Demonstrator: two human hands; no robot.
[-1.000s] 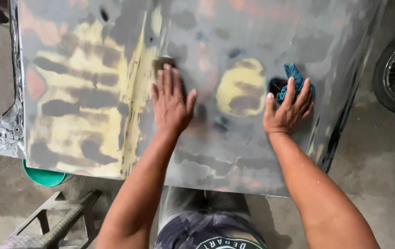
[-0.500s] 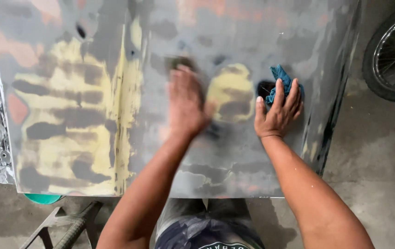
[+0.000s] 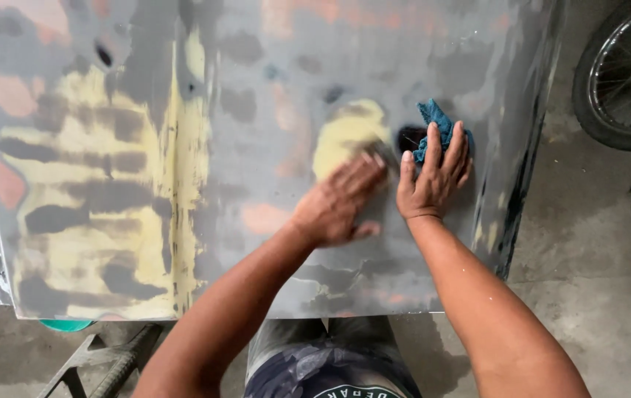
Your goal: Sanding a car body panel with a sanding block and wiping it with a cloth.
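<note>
panel: big grey metal body panel (image 3: 256, 110) lying flat, fills most of the view — patches of yellow filler, bare grey and pinkish primer showing through
filler patch: rounded yellow spot (image 3: 345, 133) right of centre, just above the left hand
left hand: (image 3: 337, 203) palm down on the panel, blurred; fingers together and stretched toward the lower edge of the yellow spot
pad: something dark (image 3: 383, 153) shows at the left fingertips, touching the panel — too blurred to tell what it is, or whether the fingers grip it or only press on it
right hand: (image 3: 432, 177) flat on the panel just beside the left, fingers spread and straight, pressing down
cloth: blue rag (image 3: 433, 121) pinned under the right fingertips, its top corner sticking out past them; a dark spot on the panel touches its left side
wheel: spoked wheel (image 3: 621, 74) on the concrete floor, right of the panel, well apart from both hands
stand: metal frame (image 3: 94, 361) under the panel's lower left edge, green round thing (image 3: 65, 324) peeking out there
</note>
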